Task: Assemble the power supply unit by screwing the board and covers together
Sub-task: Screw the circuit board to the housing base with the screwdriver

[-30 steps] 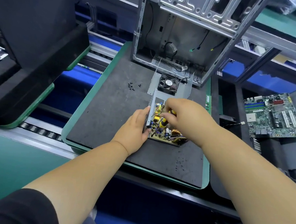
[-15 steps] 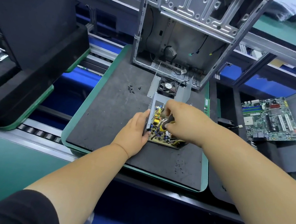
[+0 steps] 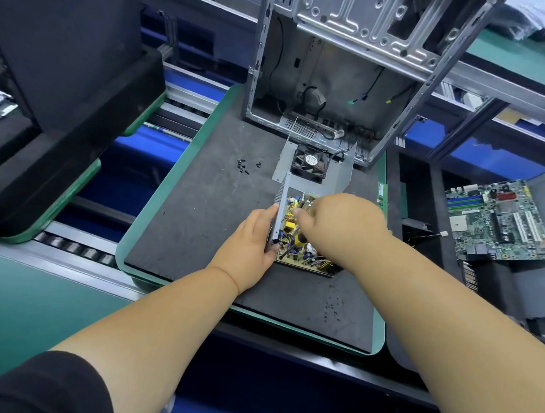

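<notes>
While the left hand point(image 3: 252, 241) grips the upright side wall of the power supply case point(image 3: 280, 210), thumb and fingers curled over its edge, the right hand point(image 3: 337, 225) is closed round a yellow-and-black screwdriver point(image 3: 298, 239) held over the circuit board point(image 3: 297, 243). The unit sits near the middle of the black mat on the green-edged pallet point(image 3: 181, 200), just in front of the fan cover point(image 3: 313, 164) and the open computer chassis point(image 3: 332, 65).

To drive this screw well, the person should probably keep the driver square to the board, press straight down before turning, and let the left hand brace the case so it cannot skate on the mat. The tip itself is hidden, so I cannot tell whether it is seated in a screw.

The case's long axis runs away from the person toward the chassis, open face up, its near end uncovered. Spare loose screws point(image 3: 244, 166) lie well apart, to the left.
</notes>
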### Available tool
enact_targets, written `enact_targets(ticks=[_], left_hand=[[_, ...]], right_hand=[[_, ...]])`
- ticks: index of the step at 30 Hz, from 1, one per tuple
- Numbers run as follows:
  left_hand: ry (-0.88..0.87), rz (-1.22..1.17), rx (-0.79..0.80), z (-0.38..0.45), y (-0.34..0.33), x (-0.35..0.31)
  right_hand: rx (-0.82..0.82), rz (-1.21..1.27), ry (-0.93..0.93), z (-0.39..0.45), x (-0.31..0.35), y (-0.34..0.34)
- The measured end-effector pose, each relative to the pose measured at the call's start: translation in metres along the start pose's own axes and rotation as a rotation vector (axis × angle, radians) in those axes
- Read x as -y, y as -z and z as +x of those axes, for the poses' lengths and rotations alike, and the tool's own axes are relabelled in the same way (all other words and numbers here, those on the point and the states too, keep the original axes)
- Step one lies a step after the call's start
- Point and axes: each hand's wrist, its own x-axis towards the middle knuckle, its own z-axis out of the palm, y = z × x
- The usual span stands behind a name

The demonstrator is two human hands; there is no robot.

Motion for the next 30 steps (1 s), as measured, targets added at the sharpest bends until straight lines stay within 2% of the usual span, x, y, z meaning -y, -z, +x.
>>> enact_targets(ticks=[3, 6, 11, 13, 15, 18, 25, 30], left_hand=[[0.001, -0.002, 0.003, 0.0, 0.0, 0.001], [-0.004, 0.013, -0.004, 0.0, -0.001, 0.002], [-0.006, 0.005, -0.013, 0.0, -0.002, 0.003], [-0.011, 0.008, -0.021, 0.0, -0.002, 0.002], [-0.017, 0.006, -0.028, -0.001, -0.002, 0.002], [-0.016, -0.015, -0.025, 0.0, -0.002, 0.002], [-0.014, -0.036, -0.02, 0.001, -0.003, 0.003], [-0.027, -0.023, -0.031, 0.001, -0.005, 0.005]], right_hand=[[0.077, 0.198, 0.134, -0.005, -0.007, 0.009], [0.107, 0.118, 0.223, -0.009, -0.01, 0.018], [0.15, -0.098, 0.196, 0.004, 0.003, 0.02], [0.069, -0.161, 0.165, 0.004, 0.01, 0.014], [-0.038, -0.14, 0.082, 0.001, 0.013, 0.006], [-0.081, -0.106, 0.016, -0.002, 0.018, -0.002], [-0.068, 0.155, 0.053, -0.01, 0.005, 0.002], [-0.047, 0.05, 0.119, -0.012, -0.004, 0.004]])
